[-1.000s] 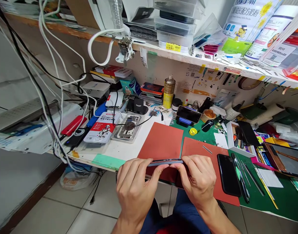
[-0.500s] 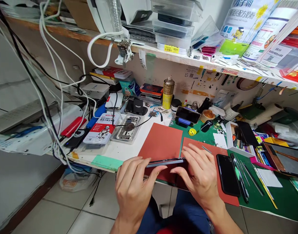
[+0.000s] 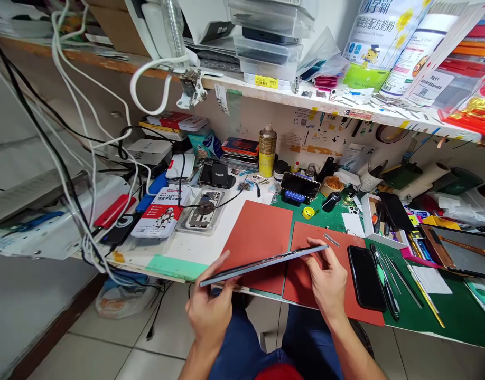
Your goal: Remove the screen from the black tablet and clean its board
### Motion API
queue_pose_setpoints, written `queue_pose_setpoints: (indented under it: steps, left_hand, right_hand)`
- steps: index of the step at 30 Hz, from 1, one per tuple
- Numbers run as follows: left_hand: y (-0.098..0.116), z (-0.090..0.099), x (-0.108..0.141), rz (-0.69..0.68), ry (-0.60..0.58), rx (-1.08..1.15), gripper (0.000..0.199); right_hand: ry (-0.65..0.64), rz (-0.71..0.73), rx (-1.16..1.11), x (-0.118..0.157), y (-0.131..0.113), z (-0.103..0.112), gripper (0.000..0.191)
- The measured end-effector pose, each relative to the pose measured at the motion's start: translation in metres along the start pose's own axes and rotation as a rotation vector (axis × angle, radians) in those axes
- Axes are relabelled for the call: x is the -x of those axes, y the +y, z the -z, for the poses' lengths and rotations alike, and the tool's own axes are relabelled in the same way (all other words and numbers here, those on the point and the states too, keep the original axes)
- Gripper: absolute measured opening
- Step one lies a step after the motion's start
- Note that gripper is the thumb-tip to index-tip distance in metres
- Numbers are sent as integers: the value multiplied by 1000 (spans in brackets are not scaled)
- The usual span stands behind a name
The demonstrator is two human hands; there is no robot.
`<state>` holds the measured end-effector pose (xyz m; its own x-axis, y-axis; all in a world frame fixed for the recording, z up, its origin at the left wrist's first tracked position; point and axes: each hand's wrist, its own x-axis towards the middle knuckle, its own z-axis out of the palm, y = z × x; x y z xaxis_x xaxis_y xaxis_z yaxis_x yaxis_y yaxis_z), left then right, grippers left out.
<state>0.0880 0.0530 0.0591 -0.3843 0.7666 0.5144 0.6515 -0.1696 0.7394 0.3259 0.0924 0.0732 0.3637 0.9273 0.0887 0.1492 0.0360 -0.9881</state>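
Observation:
A thin, flat device like a tablet (image 3: 262, 265) is seen nearly edge-on, above the front edge of two red-brown mats (image 3: 262, 227). Its right end is tilted up. My left hand (image 3: 211, 306) grips its left end, with fingers behind and thumb at the near side. At the right end, my right hand (image 3: 327, 277) holds it between thumb and fingers. To the right of that hand, a black phone (image 3: 366, 278) lies partly on the right mat. A small metal strip (image 3: 332, 240) rests on the same mat.
Tweezers and slim tools (image 3: 401, 282) lie right of the phone. A white tool box (image 3: 385, 224) stands behind them. An opened phone in a clear case (image 3: 203, 211) and a battery box (image 3: 157, 214) are at left. A loaded shelf (image 3: 211, 79) overhangs the bench.
The flat device has tilted, its left end lower and its right end higher, and more of its length shows. Both hands have shifted their grip toward its ends. The view has moved slightly.

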Motion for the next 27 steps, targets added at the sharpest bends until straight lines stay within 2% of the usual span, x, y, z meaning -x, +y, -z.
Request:
queue_pose_setpoints:
  steps: [2,5,6,8,10,12,15,18,27]
  left_hand:
    - [18,11,11,8,-50,-37,40]
    - [67,16,28,-2,-77,-153,54]
    - [85,14,33,-50,-35,-171,54]
    - [117,6,40,-201,166,-152,54]
    - [142,-1,43,-283,161,-160,59]
    - [157,-5,42,-301,151,-171,61]
    - [168,-2,38,-286,148,-173,60]
    - [171,3,35,-331,156,-176,61]
    - [171,1,37,-288,156,-113,59]
  right_hand:
    - [-42,-64,-214,-16,-1,-10,47]
    - [-134,-129,-456,-42,-5,-33,51]
    - [-169,-137,-499,-49,-6,-42,51]
    - [-245,-157,-568,-56,-9,-60,48]
    - [-326,-188,-632,-55,-11,-76,43]
    - [-390,-218,-685,-49,-11,-89,41]
    - [-432,-246,-749,-41,-10,-101,42]
    - [-435,-256,-793,-38,-10,-106,39]
    - [-433,-283,-824,-42,-6,-103,40]
